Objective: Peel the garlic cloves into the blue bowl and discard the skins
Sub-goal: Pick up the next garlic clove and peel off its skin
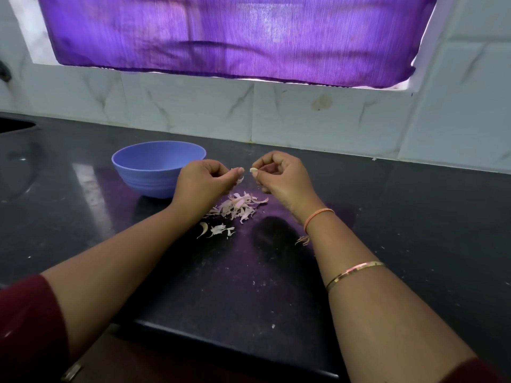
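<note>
Clove of garlic is pinched at the fingertips of the right hand, its long axis approx. level and its pale tip pointing left. Left hand faces it w/ thumb & forefinger nipping a shred of skin, just beside the clove but apart. Blue bowl sits left of both hands & touches neither; the left hand is nearer it, so the clove probably has to travel leftward. Skin pile lies on the countertop below the hands.
</note>
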A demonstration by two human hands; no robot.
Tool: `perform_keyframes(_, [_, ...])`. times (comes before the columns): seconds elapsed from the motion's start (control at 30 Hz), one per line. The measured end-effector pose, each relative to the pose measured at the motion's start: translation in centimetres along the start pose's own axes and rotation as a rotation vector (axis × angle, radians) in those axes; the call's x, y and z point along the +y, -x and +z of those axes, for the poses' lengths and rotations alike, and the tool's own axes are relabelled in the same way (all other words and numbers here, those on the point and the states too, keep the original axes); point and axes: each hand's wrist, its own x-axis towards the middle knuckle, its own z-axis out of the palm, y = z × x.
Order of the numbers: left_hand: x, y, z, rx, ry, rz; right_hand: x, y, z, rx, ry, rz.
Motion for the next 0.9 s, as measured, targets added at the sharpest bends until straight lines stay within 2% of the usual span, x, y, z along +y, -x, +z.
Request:
perform_keyframes(0.13, [-0.1,0.0,0.0,0.012,-0.057,0.019,-0.1,0.0,-0.2,-0.035,0.427,-0.170])
perform_keyframes(0.2, [0.0,0.0,0.0,0.015,-0.072,0.027,-0.4,0.0,-0.2,-0.044,0.552,-0.244])
perform_keyframes(0.4, [-0.1,-0.2,0.0,0.012,-0.074,0.019,-1.1,-0.1,-0.3,0.000,0.611,-0.317])
perform_keyframes(0.5, [-0.3,-0.3,0.1,0.002,-0.044,0.022,-1.3,0.0,-0.5,0.074,0.636,-0.351])
perform_keyframes(0.57, [-0.3,-0.3,0.1,-0.002,-0.035,0.027,-1.2,-0.1,-0.7,-0.036,0.719,-0.275])
perform_keyframes(0.63, [-0.3,-0.3,0.0,0.001,-0.045,0.032,-0.9,0.0,-0.3,-0.313,0.823,-0.093])
perform_keyframes(0.67, [-0.3,-0.2,0.0,0.002,-0.054,0.036,-0.8,0.1,-0.1,-0.386,0.841,-0.042])
perform_keyframes(0.7, [-0.3,-0.2,0.0,0.003,-0.060,0.042,-0.8,0.1,0.0,-0.391,0.837,-0.040])
perform_keyframes(0.73, [-0.3,-0.2,0.0,0.004,-0.057,0.050,-0.9,0.2,0.1,-0.342,0.814,-0.066])
perform_keyframes(0.83, [-0.3,-0.3,0.1,0.001,-0.033,0.065,-1.7,0.2,-0.3,0.031,0.673,-0.229])
perform_keyframes(0.87, [-0.3,-0.3,0.1,0.001,-0.037,0.067,-1.7,0.1,-0.5,0.075,0.652,-0.254])
perform_keyframes(0.9, [-0.3,-0.4,0.1,0.001,-0.045,0.067,-1.6,0.0,-0.6,0.015,0.696,-0.237])
